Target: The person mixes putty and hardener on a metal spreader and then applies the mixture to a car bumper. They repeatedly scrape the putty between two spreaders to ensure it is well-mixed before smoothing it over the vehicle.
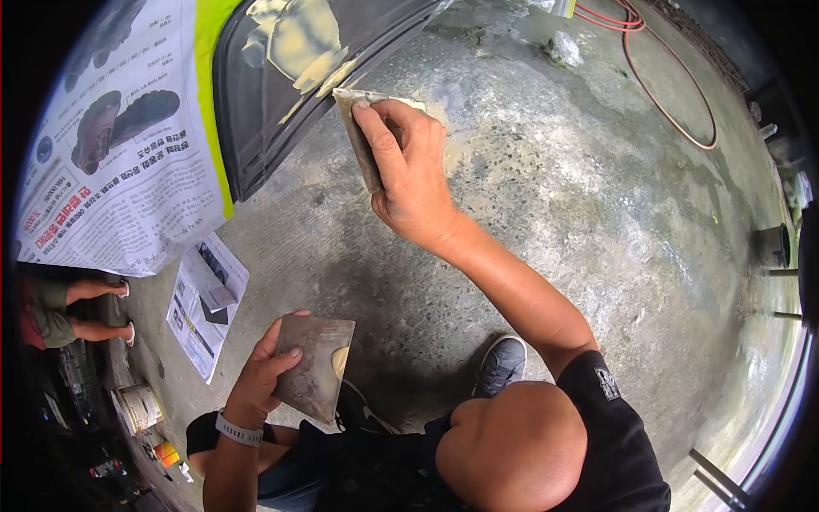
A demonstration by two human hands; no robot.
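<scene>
My right hand (415,171) grips a flat putty spreader (362,152) between thumb and fingers, cream putty along its top edge. The spreader's tip is right at the edge of a dark car panel (243,141). Uneven patches of cream putty (299,41) cover part of that panel, with streaks along its ridge. Lower down, my left hand (263,375) holds a square grey mixing plate (314,365), thumb on top and fingers underneath. A small putty blob (339,362) sits at the plate's right edge.
Yellow-green tape (210,102) and newspaper (128,213) border the panel. Printed sheets (205,311) lie on the concrete floor. A person's legs (90,331) show at far left, above a tin (141,408). A reddish hose (674,121) curls at upper right, and a black bucket (773,247) stands at far right.
</scene>
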